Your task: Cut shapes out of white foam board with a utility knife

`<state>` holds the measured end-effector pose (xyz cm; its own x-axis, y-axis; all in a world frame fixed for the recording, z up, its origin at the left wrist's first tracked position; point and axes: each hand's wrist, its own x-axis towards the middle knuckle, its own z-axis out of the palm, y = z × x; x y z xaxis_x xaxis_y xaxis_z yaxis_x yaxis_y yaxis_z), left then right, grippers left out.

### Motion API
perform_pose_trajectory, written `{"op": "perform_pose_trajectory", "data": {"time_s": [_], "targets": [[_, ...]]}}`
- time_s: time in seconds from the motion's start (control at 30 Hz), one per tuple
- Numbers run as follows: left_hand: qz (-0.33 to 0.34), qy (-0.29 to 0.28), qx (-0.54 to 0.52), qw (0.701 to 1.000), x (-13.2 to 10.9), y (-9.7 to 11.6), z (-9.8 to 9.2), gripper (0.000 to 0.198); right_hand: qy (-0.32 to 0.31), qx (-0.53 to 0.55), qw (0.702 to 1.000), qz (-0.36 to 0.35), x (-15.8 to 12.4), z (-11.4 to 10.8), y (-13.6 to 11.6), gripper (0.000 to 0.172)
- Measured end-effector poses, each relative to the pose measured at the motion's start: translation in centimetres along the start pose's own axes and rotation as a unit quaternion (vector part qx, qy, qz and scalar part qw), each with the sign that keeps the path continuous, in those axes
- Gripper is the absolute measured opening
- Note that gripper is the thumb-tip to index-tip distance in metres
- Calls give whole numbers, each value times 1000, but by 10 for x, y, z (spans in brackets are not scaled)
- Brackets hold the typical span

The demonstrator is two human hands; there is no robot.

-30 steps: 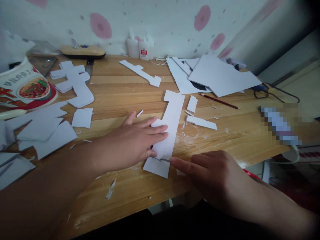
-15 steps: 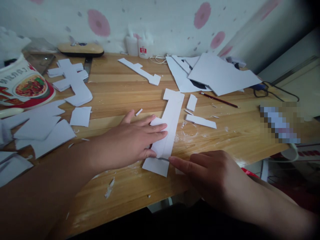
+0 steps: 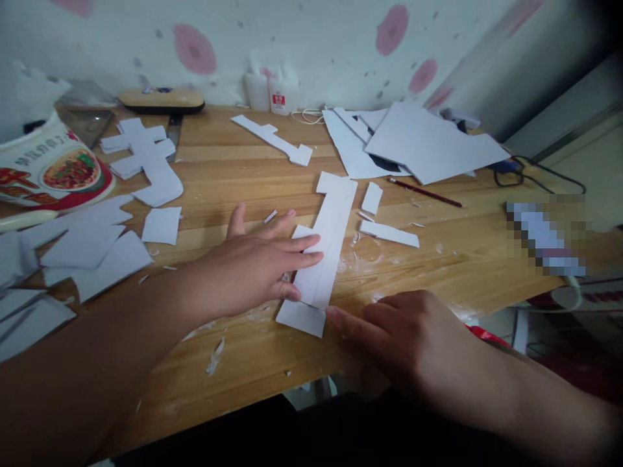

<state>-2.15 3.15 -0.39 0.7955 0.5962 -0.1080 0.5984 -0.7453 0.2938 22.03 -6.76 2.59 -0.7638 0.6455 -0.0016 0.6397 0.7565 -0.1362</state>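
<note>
A long notched piece of white foam board [image 3: 328,240] lies flat on the wooden table. My left hand [image 3: 257,259] is spread on its left side, fingertips and thumb pressing it down. Across the lower part of the board runs a dark slit, with a separate-looking end [image 3: 302,319] below it. My right hand [image 3: 399,331] is at the right end of that slit, index finger stretched out and the other fingers curled. What it grips is hidden beneath the hand. Two small offcuts, a short piece [image 3: 372,198] and a strip [image 3: 389,234], lie to the right.
White cut-outs [image 3: 156,162] and scraps [image 3: 111,266] cover the left side beside a noodle tub [image 3: 53,168]. A pencil case [image 3: 160,100], glue bottles [image 3: 283,94] and another narrow cut piece [image 3: 272,139] lie behind. Larger sheets [image 3: 433,146] and a pencil [image 3: 423,192] are at back right.
My right fingertip has shifted slightly left along with the board's lower end. My left hand has moved a little left, and its thumb and index finger are spread wider.
</note>
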Motion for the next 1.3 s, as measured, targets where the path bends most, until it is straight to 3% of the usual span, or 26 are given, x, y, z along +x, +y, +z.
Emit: {"op": "perform_pose_trajectory", "data": {"time_s": [0.33,0.57,0.63,0.7,0.8,1.03,1.3], "targets": [[-11,18,9,1000,0,3,-4,50,-55,-21,998,-25,-5,-14,11,36],[0,23,28,999,1,9,-4,43,-51,-26,997,-60,-10,-16,26,35],[0,40,73,997,4,21,-4,50,-50,-25,996,-75,-10,-16,30,35],[-3,45,138,989,8,36,-3,74,-48,-21,995,-85,-8,-17,32,32],[6,-2,181,983,13,49,-2,97,-46,-19,995,-90,-5,-18,35,29],[19,17,171,985,9,37,5,96,-62,26,993,-100,-7,-18,46,30],[-2,7,110,994,6,36,3,92,-68,96,991,-57,-29,-24,57,33]]}}
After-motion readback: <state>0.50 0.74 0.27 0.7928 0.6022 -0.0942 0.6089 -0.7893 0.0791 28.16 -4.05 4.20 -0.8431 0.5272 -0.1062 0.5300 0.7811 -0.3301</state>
